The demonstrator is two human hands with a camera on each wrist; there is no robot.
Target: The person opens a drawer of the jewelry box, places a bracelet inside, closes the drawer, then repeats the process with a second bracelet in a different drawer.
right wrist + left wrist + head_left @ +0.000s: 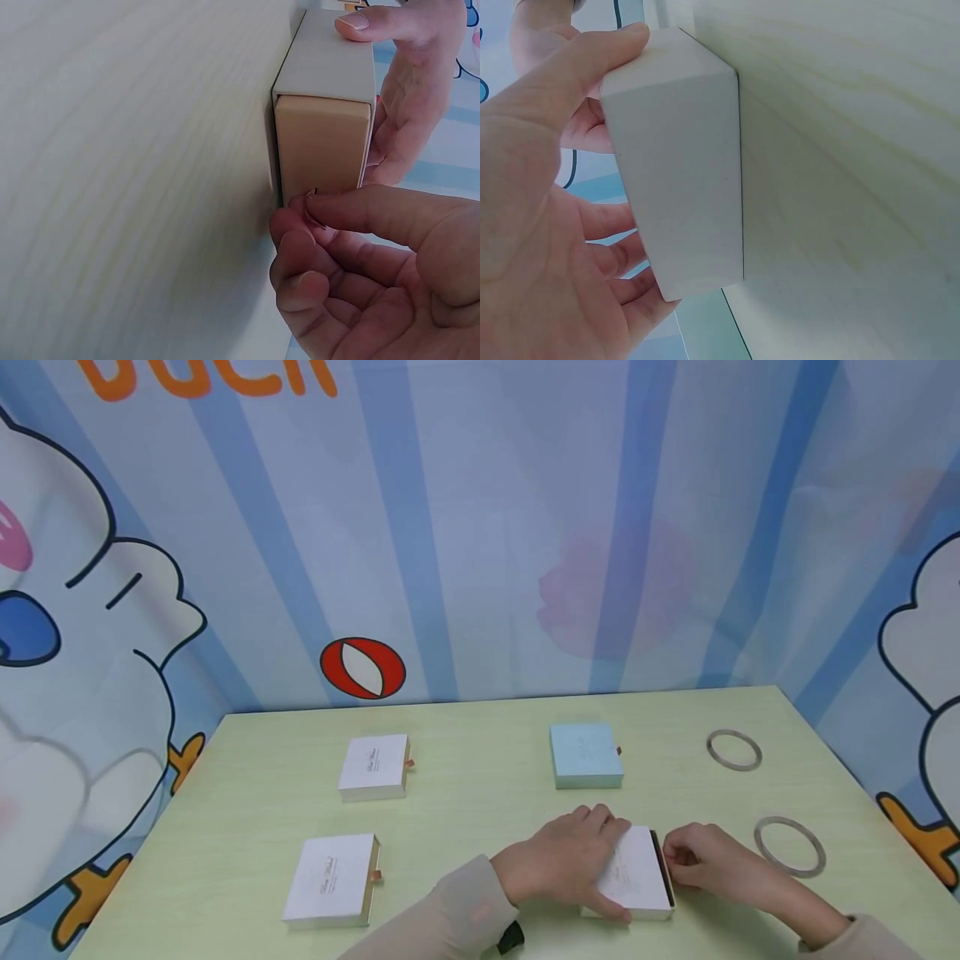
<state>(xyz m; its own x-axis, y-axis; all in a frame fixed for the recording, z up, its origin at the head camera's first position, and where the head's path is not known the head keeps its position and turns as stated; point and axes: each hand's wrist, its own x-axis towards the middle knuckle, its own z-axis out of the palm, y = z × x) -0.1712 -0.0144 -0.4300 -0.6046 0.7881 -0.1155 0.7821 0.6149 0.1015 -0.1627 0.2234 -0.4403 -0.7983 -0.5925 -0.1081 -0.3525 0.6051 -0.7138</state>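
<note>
At five o'clock in the head view, the left hand (562, 853) clasps a white box (637, 870) on the tabletop (465, 818). Left wrist: that grip spans it, thumb opposite fingers. Right wrist: the right hand (371, 274) tightly pinches a small tab (313, 213) at six o'clock on the box's tan end (321, 146).

The head view looks forward and down across the tabletop (472, 777) from its near side, taking in the far edge; both wrist views sit low and close, sharing the white box (638, 875) from opposite ends, left facing rightward, right facing leftward.
</note>
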